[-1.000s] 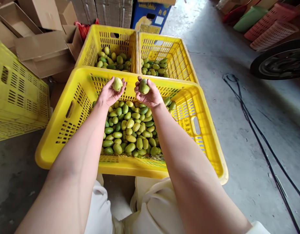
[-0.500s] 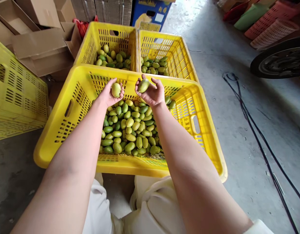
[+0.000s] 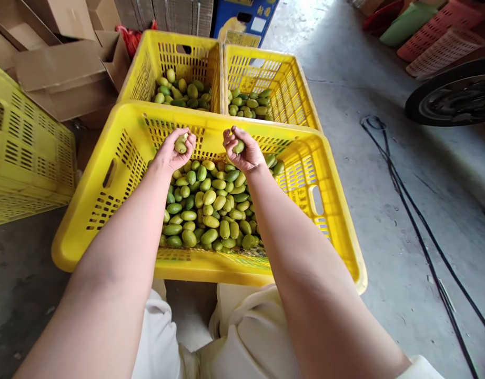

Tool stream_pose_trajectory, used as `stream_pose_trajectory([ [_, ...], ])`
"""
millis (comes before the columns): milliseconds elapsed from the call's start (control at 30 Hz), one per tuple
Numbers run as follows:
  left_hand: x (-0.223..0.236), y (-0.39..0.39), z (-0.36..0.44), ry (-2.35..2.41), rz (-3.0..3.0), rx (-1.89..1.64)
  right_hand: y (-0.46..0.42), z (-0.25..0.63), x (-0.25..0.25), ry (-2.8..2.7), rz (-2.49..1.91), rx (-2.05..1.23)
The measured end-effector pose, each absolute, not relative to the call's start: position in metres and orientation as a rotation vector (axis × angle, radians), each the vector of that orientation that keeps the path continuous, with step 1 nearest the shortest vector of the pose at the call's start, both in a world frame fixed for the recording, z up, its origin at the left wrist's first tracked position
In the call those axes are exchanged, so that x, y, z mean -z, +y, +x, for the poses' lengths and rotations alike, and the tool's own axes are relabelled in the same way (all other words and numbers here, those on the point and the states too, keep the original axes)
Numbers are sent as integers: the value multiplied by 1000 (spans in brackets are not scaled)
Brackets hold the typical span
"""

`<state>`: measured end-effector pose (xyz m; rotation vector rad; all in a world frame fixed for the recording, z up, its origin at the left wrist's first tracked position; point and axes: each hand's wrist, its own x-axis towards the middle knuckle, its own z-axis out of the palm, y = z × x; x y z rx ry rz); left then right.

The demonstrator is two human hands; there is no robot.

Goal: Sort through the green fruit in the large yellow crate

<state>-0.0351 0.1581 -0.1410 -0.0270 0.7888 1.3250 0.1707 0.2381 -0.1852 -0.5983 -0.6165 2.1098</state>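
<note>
My left hand (image 3: 172, 152) is closed around an oval yellow-green fruit (image 3: 181, 145), part of which shows between thumb and fingers. A similar green fruit (image 3: 238, 147) sits in my right hand (image 3: 249, 152), mostly covered by the curled fingers. Both hands are held apart over the far part of a large yellow plastic crate (image 3: 211, 272). Below them lies a heap of green and yellowish oval fruits (image 3: 211, 210), filling the middle of the crate. My forearms hide parts of the heap and of the crate's sides.
Behind the large crate stand two smaller yellow crates, left (image 3: 135, 79) and right (image 3: 297, 89), each with similar fruits inside. Another yellow crate (image 3: 29, 152) and cardboard boxes (image 3: 61, 73) are at left. Black cable (image 3: 408, 200) runs across the floor at right, near a wheel (image 3: 455, 100).
The fingers of both hands have curled in around their fruits, which lay more exposed in the palms before. The hands stay over the same part of the crate.
</note>
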Motion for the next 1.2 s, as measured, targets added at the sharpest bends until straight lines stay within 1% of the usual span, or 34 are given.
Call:
stream_pose_trajectory([
  [367,141,156,-27,786,-44,-1481,236,163,182,-589,-600,-2026],
  [733,148,162,-27,799,-32,-1407,236,161,178,-573,-767,-1999],
  [967,149,164,-27,859,-28,-1379,241,163,191,-622,-628,-2009],
  [1067,150,164,-27,820,-43,-1427,246,161,198,-655,-563,-2010],
  [1200,152,164,-24,755,-59,-1533,248,159,199,-667,-655,-1972],
])
